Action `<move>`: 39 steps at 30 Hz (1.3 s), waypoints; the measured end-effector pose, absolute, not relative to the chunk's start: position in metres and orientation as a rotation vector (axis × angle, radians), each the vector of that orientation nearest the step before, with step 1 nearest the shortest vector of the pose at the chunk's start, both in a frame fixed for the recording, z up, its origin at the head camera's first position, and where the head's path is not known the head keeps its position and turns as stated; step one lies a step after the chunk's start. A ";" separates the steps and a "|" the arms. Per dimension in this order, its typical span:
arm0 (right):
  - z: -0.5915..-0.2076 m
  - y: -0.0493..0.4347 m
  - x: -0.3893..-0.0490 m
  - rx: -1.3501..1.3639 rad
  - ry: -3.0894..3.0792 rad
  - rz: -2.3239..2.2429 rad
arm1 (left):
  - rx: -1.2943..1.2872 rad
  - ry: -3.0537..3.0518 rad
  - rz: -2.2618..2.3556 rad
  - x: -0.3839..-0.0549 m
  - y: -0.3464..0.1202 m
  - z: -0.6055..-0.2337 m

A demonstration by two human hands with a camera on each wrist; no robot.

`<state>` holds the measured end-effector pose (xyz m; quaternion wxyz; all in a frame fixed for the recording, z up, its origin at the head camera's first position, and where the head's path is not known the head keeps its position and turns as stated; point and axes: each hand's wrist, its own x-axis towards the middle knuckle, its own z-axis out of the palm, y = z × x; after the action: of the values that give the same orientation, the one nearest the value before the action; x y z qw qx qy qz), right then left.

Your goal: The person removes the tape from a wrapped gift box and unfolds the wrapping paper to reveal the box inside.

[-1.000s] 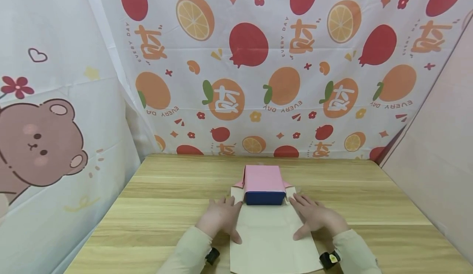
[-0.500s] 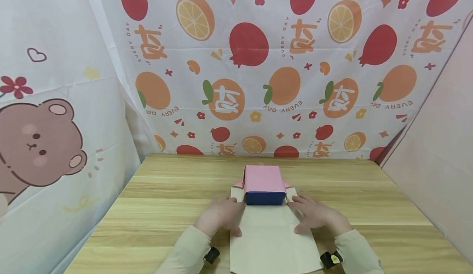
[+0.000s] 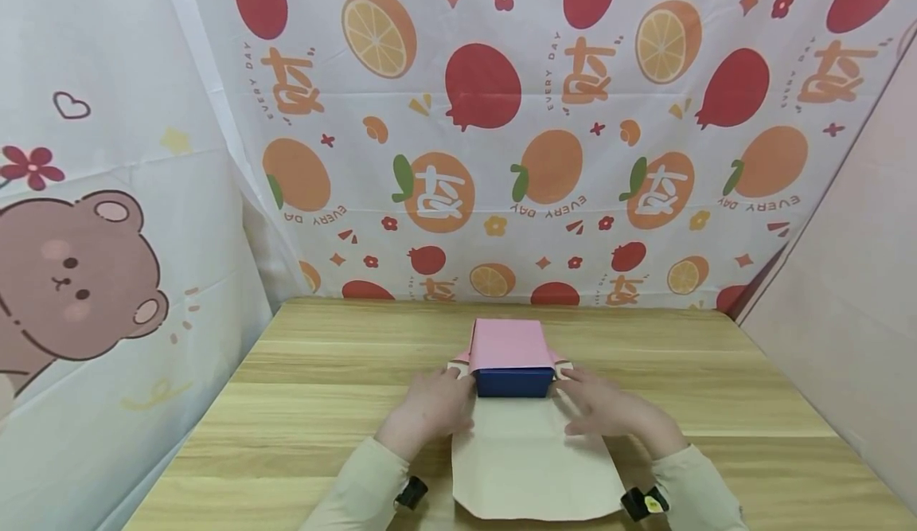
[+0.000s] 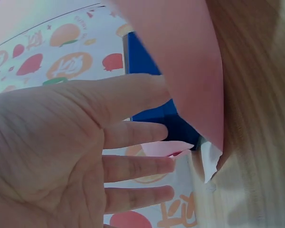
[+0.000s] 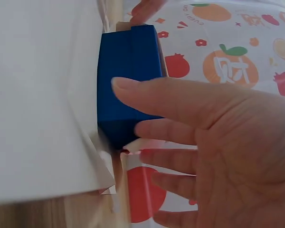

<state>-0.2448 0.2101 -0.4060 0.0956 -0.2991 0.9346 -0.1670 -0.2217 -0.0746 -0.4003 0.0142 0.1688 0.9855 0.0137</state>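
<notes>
A blue box (image 3: 514,383) stands on a sheet of paper that is pink outside and cream inside. The pink side (image 3: 509,344) covers the box's top, while the cream near part (image 3: 530,467) extends toward the person, its front edge curling up. My left hand (image 3: 430,411) is at the box's left side, fingers extended and thumb over the sheet's edge. On the other side, my right hand (image 3: 619,415) mirrors it with fingers stretched toward the box's right side. In the left wrist view the thumb tip overlaps the raised pink paper (image 4: 194,71). The box's far side is hidden.
A wooden table (image 3: 344,356) bears everything. Behind it hangs a white curtain with fruit prints (image 3: 480,85), and a bear-print curtain (image 3: 79,276) covers the left. A pale panel (image 3: 845,276) borders the right. Black wrist bands (image 3: 411,493) sit by both sleeves.
Both hands have edged forward and in toward the box. The cream sheet's near edge has risen off the table and bent upward. The pink cover has shifted slightly.
</notes>
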 end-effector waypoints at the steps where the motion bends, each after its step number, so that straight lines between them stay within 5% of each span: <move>1: -0.405 0.210 -0.245 -0.890 2.796 -0.508 | 0.519 3.078 0.059 -0.222 -0.074 -0.400; 11: -0.403 0.206 -0.265 -0.939 3.120 -0.477 | 0.475 3.171 0.182 -0.241 -0.079 -0.394; 29: -0.405 0.195 -0.362 -0.582 3.253 -0.100 | 0.366 3.228 -0.028 -0.346 -0.089 -0.400; 39: -0.430 0.194 -0.381 -0.410 3.127 -0.083 | 0.259 3.051 -0.181 -0.355 -0.097 -0.412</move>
<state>-0.3813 0.1938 -0.4296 -0.0068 -0.1298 0.9912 -0.0263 -0.3553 -0.0973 -0.4117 0.0369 0.0844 0.9940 -0.0591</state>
